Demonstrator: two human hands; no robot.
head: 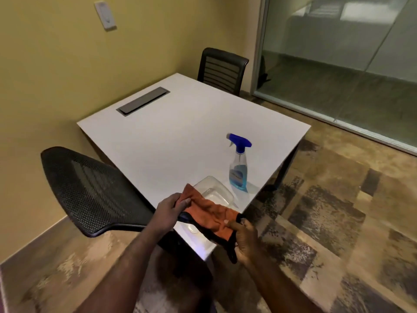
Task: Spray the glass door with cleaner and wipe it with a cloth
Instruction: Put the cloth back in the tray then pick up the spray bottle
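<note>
The tabletop [171, 141] lay bare beyond the bottle [238, 168] and tray [212, 188]; a chair [90, 188] crowded its near-left edge.

Soft, crumpled orange cloth [209, 213] with dark edging pinched between the fingers of both hands, clear glossy plastic tray [214, 190] just beyond the fingertips, transparent plastic spray bottle [238, 170] farther out, smooth matt white tabletop [176, 132], black mesh chair back [90, 188], frosted glass door [338, 53]

Glass door [352, 53] cut off; bottle label [237, 176] perhaps blurred.
</note>
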